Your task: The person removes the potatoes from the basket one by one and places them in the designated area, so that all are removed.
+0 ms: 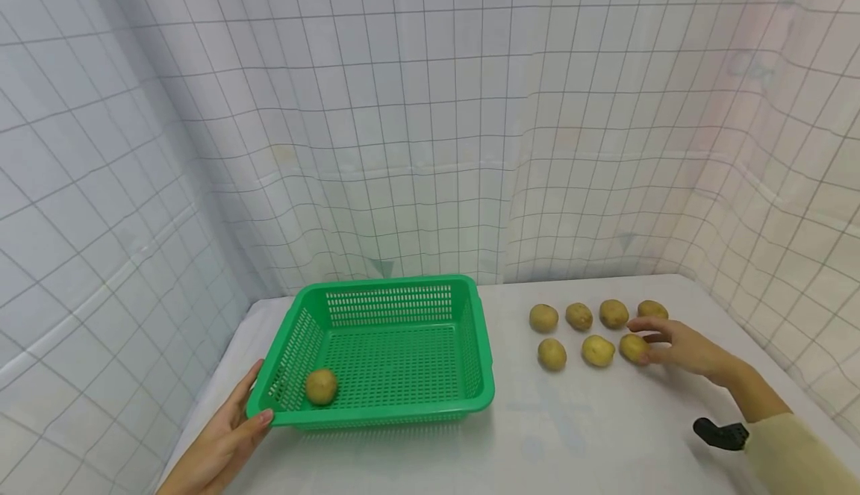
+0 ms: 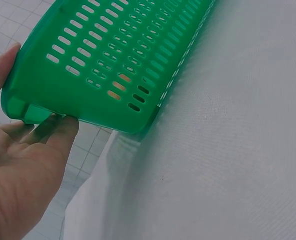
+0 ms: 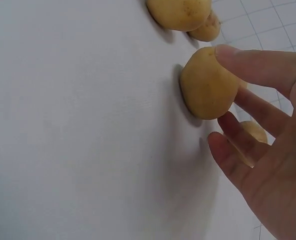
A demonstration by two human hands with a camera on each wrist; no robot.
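My left hand [image 1: 225, 435] grips the near left corner of a green plastic basket [image 1: 369, 411], thumb over the rim and fingers beneath it. In the left wrist view, the basket's slotted wall [image 2: 102, 65] rises beside those fingers. One potato [image 1: 321, 387] lies inside, by the left front corner. On the right, my right hand [image 1: 688, 349] holds a potato [image 1: 634, 348] on the white table, the thumb on one side and curled fingers behind, as the right wrist view shows. Just left of it lies a yellower potato [image 1: 598, 351], with another potato [image 1: 552, 355] beyond.
Behind the held potato runs a back row: potatoes at its left end [image 1: 543, 318], in its middle [image 1: 579, 316], [image 1: 614, 313] and at its right end [image 1: 652, 310]. A black strap-like piece [image 1: 720, 434] sticks out at the right sleeve. Grid-patterned white curtains [image 1: 430, 144] enclose the table.
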